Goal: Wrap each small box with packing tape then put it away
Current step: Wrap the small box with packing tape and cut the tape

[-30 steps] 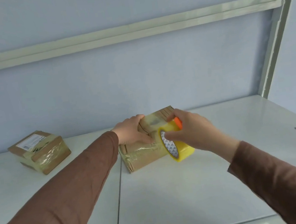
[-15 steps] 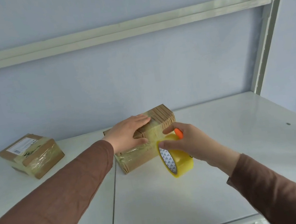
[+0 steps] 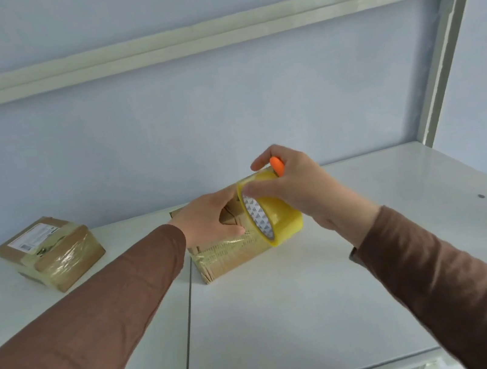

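On the white shelf (image 3: 289, 320), near its back, sits the box (image 3: 231, 255) I am wrapping, with glossy tape already running across its near face. My left hand (image 3: 209, 218) lies on top of it, fingers fairly straight and thumb down the near side, pressing it in place. My right hand (image 3: 297, 188) holds the roll (image 3: 276, 216) just above the box's right end, fingers and thumb curled round its rim. An orange cutter (image 3: 277, 166) is tucked in the same hand, only its tip showing. Whether a strand of tape runs from roll to box I cannot tell.

Judging by its look, the box is light, stiff cardboard, so it would slide on this smooth shelf if I pulled tape without pinning it. Its taped faces will be slick, so I would take it by the bare cardboard edges or across the top. The roll is rigid and best held by its rim or core.

Well off to the left lies another box (image 3: 50, 253), already wrapped.
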